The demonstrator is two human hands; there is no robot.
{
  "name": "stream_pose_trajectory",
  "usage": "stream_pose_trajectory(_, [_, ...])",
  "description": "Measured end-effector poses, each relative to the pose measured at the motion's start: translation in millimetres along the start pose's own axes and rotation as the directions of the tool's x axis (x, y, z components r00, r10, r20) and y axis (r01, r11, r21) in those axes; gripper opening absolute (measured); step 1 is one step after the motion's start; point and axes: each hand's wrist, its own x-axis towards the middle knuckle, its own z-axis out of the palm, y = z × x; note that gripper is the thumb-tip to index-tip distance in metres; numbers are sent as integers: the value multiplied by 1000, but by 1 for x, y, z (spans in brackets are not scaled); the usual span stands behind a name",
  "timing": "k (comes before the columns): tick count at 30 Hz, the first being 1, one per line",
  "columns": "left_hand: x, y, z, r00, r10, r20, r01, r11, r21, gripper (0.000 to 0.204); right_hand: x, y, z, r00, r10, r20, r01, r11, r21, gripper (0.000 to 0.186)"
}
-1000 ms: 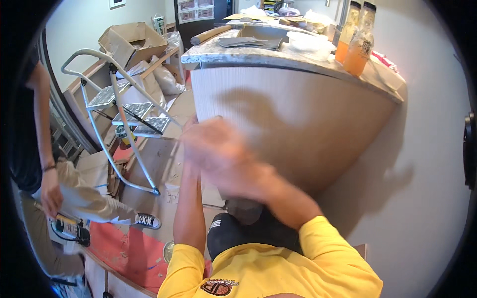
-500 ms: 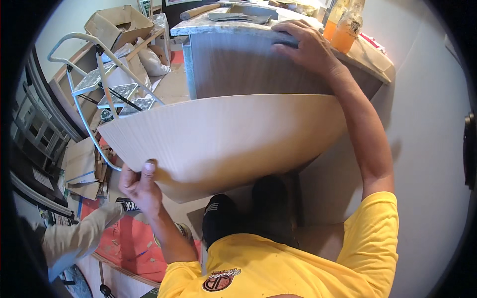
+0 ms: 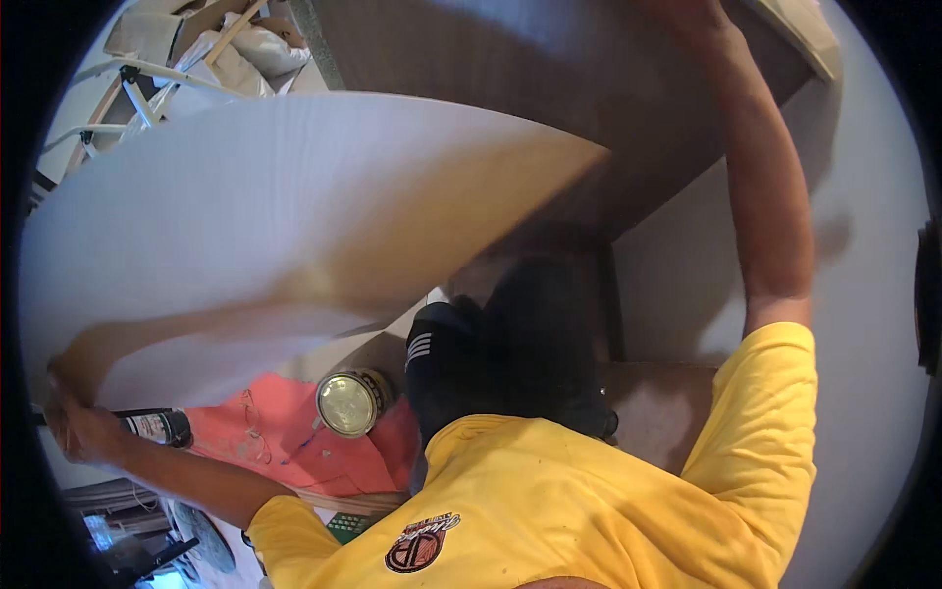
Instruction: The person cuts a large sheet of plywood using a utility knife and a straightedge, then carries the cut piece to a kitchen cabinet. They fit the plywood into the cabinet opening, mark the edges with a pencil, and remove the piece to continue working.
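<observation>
Steadying the pale panel (image 3: 285,206) seems the step: left hand (image 3: 80,428) pinching its edge, right hand (image 3: 692,18) partly hidden, grip I can't tell; moving it calls for firm support

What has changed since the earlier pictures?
The wooden board has come away from the cabinet and swung out to the left. The left hand has gone left with it, at its edge. The right hand has moved up from in front of the board; it is now partly cut off, its hold unclear. The round tin stays on the red floor sheet.
</observation>
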Motion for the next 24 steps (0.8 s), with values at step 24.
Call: stream_pose_trajectory(24, [138,6,-71,633,-239,736,769,298,-565,26,15,-26,-4,959,194,204,-180,980,-86,27])
